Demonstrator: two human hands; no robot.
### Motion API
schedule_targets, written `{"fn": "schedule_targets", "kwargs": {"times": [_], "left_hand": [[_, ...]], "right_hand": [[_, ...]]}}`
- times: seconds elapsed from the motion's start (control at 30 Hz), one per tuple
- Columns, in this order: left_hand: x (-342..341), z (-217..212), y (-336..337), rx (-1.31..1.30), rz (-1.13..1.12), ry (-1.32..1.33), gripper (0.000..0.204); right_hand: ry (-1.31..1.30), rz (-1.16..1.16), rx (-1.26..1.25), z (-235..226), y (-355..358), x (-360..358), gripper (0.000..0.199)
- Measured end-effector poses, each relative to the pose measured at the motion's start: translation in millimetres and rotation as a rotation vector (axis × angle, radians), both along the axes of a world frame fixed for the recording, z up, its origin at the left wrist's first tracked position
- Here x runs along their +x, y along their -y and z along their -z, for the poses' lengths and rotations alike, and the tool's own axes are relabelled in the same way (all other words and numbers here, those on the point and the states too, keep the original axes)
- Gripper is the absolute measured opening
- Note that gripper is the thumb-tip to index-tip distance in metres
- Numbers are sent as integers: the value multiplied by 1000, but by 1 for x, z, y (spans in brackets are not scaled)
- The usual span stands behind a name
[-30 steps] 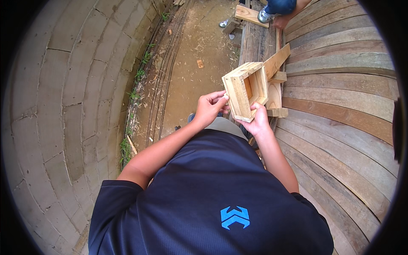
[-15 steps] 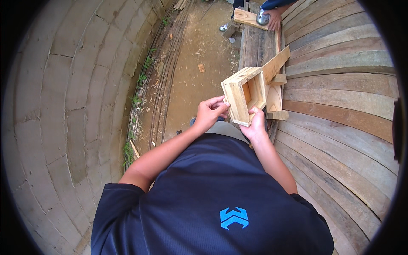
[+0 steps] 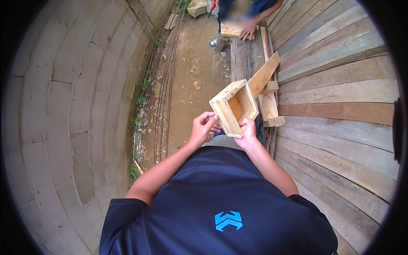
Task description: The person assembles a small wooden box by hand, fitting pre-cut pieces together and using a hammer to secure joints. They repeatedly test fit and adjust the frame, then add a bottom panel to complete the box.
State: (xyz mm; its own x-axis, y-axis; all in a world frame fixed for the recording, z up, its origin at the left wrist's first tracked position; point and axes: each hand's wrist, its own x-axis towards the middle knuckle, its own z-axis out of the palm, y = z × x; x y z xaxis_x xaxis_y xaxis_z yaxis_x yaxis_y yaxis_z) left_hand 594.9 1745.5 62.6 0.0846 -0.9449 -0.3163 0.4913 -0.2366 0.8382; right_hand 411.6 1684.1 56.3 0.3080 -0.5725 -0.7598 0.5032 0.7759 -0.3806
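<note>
One open wooden box [image 3: 225, 115] between left hand [image 3: 204, 129] and right hand [image 3: 247, 134]

Just above the centre of the frame, the box is tilted, its open side turned toward the right, its inner panel orange-brown. The right hand grasps its lower corner, thumb over the rim at the opening. The left hand has bent fingers and thumb at the box's left edge; whether they also pinch something small, I cannot tell.

Right of the box, a flat plank [image 3: 264, 75] slants toward the upper right. Below that plank lie two short wood blocks, one higher [image 3: 271, 87] and one lower [image 3: 274, 122], with an arch-grained board [image 3: 268, 106] between them. A long weathered timber [image 3: 243, 57] runs up the frame behind the box.

At the top, right of centre, a co-worker's hand [image 3: 247, 32] presses on a pale board [image 3: 230, 31]; a red-handled tool [image 3: 213, 6] shows near the upper edge. Brown ground [image 3: 182, 114] fills the upper middle, scattered with wood shavings [image 3: 194, 68]. A masonry wall [image 3: 63, 119] curves along the left and a plank wall [image 3: 335, 91] along the right. The wearer's dark shirt [image 3: 212, 182], with a blue emblem [image 3: 228, 221], occupies the lower middle.
</note>
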Motion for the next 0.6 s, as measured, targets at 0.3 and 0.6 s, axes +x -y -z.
{"fn": "schedule_targets", "kwargs": {"times": [0.3,0.6], "left_hand": [[2,3,5,26,5,-46,33],[11,12,25,77,96,-147,62]], "right_hand": [[-30,86,6,-11,-2,7,40],[-14,116,5,-4,-2,7,49]]}}
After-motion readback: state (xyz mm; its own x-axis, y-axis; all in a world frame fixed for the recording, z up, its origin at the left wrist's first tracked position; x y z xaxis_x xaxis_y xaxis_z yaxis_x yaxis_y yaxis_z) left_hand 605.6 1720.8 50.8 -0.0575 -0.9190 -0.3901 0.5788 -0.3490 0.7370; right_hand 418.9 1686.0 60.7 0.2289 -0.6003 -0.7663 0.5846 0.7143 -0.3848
